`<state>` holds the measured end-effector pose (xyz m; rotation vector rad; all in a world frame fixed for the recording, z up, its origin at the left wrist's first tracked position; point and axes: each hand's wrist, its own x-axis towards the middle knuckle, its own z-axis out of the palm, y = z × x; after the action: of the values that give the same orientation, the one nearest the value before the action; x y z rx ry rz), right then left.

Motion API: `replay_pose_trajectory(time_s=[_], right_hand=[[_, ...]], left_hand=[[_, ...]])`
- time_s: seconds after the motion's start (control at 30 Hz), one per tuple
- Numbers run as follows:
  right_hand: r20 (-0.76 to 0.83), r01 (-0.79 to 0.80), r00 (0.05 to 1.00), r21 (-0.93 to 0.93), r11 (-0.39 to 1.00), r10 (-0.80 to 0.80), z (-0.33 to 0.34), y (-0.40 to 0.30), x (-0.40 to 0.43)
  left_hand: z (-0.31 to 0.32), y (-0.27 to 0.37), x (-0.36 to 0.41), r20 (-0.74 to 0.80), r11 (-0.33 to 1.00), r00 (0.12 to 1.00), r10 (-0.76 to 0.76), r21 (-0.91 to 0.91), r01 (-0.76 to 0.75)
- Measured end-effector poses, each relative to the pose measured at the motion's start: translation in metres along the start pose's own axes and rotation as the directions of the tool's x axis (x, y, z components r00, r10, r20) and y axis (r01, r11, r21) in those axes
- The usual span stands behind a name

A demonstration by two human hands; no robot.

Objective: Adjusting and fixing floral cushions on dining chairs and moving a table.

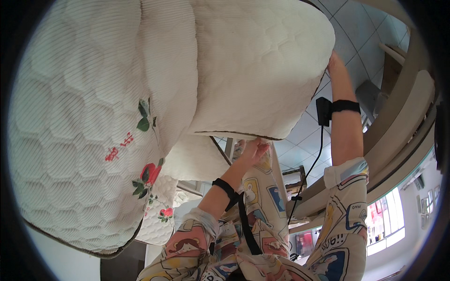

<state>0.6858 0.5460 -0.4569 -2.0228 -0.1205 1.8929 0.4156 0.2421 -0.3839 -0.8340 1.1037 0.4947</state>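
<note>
A cream quilted cover (260,73) with dark brown edging spreads before me, its near flap reaching out over the tiled floor. My left hand (257,149) has its fingers at the flap's lower edge and pinches it. On the right, my right hand (336,63) is at the cover's side edge, with its fingers mostly hidden behind the cloth. A thicker quilted part (77,140) fills the left, bearing a printed or embroidered red rose (151,174), green leaves and red writing. Below the flap, another cream cloth piece (197,158) shows.
A curved, pale furniture frame (390,151) runs down the right side. Behind it are a grey bin-like object (367,92) and light floor tiles (355,31). A black cable (314,165) hangs from the device on my right wrist. A bright window (386,221) is at lower right.
</note>
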Motion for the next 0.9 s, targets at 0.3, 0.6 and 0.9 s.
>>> replay_pose_trajectory(time_s=[0.3,0.6,0.9], right_hand=[[0.080,-0.064,0.996,0.239,0.969,0.046,-0.020,0.081,-0.014],[0.022,-0.004,1.000,0.335,0.942,-0.004,-0.001,0.129,-0.066],[-0.133,0.235,0.971,0.685,0.690,-0.198,0.044,0.122,-0.108]], left_hand=[[0.038,-0.022,-0.006,-0.058,0.986,0.989,-0.138,0.088,0.143],[0.043,0.024,-0.010,-0.049,0.974,0.987,0.156,0.176,-0.145],[0.025,0.024,-0.040,0.002,0.929,0.944,0.329,-0.180,-0.323]])
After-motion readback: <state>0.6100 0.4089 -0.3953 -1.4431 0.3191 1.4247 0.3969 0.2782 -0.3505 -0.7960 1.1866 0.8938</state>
